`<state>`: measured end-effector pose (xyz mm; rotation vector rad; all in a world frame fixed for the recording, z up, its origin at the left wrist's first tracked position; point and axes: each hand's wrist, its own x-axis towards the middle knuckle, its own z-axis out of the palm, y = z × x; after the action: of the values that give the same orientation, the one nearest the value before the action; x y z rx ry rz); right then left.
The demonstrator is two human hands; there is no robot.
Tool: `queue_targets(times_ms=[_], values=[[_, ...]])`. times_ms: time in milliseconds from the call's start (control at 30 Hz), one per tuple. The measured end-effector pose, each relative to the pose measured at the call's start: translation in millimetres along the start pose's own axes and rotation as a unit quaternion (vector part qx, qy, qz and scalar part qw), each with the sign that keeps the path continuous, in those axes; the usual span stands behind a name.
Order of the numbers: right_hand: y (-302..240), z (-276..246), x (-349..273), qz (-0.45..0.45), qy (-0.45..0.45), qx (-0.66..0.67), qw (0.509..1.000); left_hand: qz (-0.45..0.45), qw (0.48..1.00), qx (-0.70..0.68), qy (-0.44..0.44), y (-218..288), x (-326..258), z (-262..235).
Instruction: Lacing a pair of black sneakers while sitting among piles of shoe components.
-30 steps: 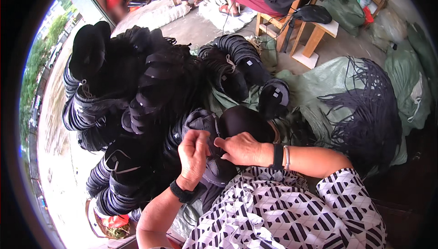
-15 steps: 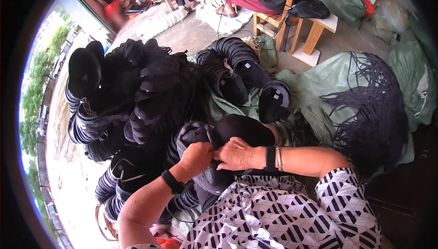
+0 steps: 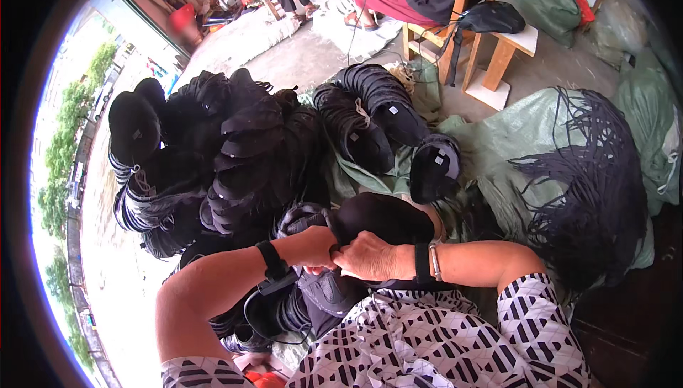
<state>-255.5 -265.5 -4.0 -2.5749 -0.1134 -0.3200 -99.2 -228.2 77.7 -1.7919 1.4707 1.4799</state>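
My left hand [image 3: 314, 247] and my right hand [image 3: 368, 256] meet above my lap, fingertips closed together. Both pinch at the edge of a dark fabric piece [image 3: 331, 292] that looks like a shoe upper, with grey mesh-like parts. What exactly lies between the fingers is hidden by the hands. Just beyond my right hand bulges a smooth black rounded piece [image 3: 384, 219]. Each wrist wears a black band, and the right one also has a bangle.
Nested stacks of black curved pieces [image 3: 235, 139] are heaped at the left. Further tied stacks [image 3: 398, 121] stand ahead on green sacking. Many dark strips [image 3: 590, 174] lie over a green sack [image 3: 491, 139] at the right. Beyond are a wooden stool [image 3: 498, 64] and seated people.
My left forearm has swung outward and its elbow has risen, turning the left hand flatter. My right hand stays nearly in place. The surroundings sit slightly lower in view.
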Motion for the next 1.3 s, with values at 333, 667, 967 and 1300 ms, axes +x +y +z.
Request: queue_targets(times_ms=[333,667,967,1300], values=[[-2,-3,-6,-0.026,-0.026,0.013,0.999,-0.008,0.993,-0.036,0.11,-9,0,7],[9,-18,26,0.086,0.09,0.286,0.95,0.183,0.753,-0.309,0.551,-10,-30,66],[46,-50,-35,0.236,0.186,0.746,0.594,0.09,0.551,-0.494,0.667,-42,7,123],[241,-184,-288,0.363,0.484,0.666,0.436,0.14,0.522,-0.548,0.638,-41,10,165]])
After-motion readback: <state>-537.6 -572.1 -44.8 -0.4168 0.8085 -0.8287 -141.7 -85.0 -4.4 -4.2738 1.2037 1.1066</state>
